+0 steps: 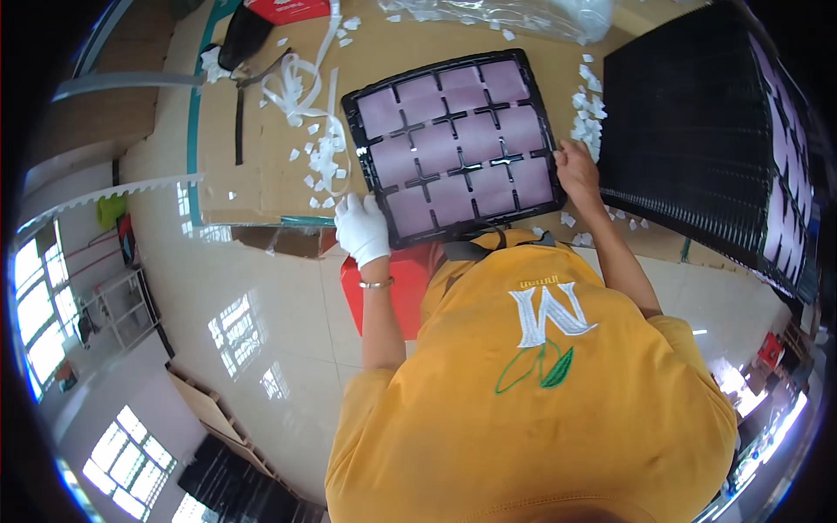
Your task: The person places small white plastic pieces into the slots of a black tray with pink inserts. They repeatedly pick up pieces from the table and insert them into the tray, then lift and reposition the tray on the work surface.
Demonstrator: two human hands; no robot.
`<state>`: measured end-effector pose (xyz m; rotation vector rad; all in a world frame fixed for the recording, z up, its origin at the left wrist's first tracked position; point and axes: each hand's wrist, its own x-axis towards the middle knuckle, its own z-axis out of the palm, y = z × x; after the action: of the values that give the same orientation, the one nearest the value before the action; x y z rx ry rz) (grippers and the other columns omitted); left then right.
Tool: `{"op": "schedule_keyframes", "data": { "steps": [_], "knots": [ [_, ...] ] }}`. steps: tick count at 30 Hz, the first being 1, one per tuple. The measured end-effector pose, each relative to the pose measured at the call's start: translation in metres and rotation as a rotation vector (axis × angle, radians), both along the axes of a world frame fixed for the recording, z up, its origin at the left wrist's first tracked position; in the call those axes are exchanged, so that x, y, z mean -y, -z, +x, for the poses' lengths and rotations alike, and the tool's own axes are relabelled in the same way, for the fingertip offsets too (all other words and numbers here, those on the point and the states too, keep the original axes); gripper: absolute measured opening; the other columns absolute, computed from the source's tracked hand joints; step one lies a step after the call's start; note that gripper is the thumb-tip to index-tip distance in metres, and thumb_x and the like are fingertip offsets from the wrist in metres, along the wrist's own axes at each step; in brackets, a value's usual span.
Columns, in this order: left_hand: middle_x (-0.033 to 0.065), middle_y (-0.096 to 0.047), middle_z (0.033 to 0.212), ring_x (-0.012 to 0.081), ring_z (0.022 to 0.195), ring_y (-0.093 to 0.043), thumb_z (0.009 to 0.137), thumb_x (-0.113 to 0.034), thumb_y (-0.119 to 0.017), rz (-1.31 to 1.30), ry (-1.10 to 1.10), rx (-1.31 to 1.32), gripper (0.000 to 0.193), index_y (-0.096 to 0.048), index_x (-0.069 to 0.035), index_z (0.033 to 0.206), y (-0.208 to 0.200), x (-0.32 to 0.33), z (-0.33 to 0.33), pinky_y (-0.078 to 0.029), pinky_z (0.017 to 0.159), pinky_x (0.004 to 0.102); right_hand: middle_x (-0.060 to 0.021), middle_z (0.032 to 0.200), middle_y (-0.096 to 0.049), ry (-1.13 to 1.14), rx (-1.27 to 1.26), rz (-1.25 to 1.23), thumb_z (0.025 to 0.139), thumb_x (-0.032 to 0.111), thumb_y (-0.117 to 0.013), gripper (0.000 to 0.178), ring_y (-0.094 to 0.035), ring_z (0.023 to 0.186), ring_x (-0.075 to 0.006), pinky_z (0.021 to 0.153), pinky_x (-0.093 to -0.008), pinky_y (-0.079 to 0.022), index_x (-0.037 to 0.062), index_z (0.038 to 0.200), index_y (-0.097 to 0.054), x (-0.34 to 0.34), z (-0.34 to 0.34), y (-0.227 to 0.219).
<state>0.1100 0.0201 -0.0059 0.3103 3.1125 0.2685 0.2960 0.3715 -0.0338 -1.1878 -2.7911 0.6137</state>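
A black plastic tray (539, 98) with a raised grid of dividers and pale purple compartments tilts in front of me at the table's near edge. My left hand (362, 230), in a white glove, is closed on its lower left corner. At the right rim, my bare right hand (577, 173) pinches the edge, its fingers curled and the thumb partly hidden. Right of it stands a tall stack of black trays (684, 131), with purple compartments showing along its far right side.
Cardboard (270, 179) covers the table. White paper scraps (589, 113) lie right of the tray; others lie left beside a tangled white strip (296, 87). Clear plastic wrap (558, 17) is at the back. A red stool (401, 292) stands below the table edge.
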Motion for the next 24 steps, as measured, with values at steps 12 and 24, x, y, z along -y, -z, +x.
{"op": "schedule_keyframes", "data": {
  "steps": [12,24],
  "knots": [
    [0.0223,-0.064,0.115,0.0379,0.106,-0.062,0.093,-0.037,-0.057,0.204,-0.173,0.225,0.043,-0.069,-0.001,0.111,0.000,0.002,0.042,-0.049,0.094,0.0437,-0.0173,0.118,-0.053,0.124,0.161,-0.068,0.093,0.021,-0.057,0.036,-0.055,0.117,-0.0348,0.098,-0.0444,-0.046,0.0046,0.125,-0.061,0.024,-0.008,-0.020],
    [0.0202,-0.063,0.113,0.0393,0.106,-0.059,0.086,-0.017,-0.064,0.376,0.261,-0.003,0.025,-0.063,-0.003,0.107,-0.015,-0.037,0.037,-0.049,0.090,0.0466,-0.0128,0.101,-0.060,0.173,-0.149,-0.198,0.087,0.031,-0.068,0.026,-0.062,0.095,-0.0315,0.083,-0.0431,-0.050,0.0081,0.099,-0.070,0.002,-0.036,-0.020]
  ]
}}
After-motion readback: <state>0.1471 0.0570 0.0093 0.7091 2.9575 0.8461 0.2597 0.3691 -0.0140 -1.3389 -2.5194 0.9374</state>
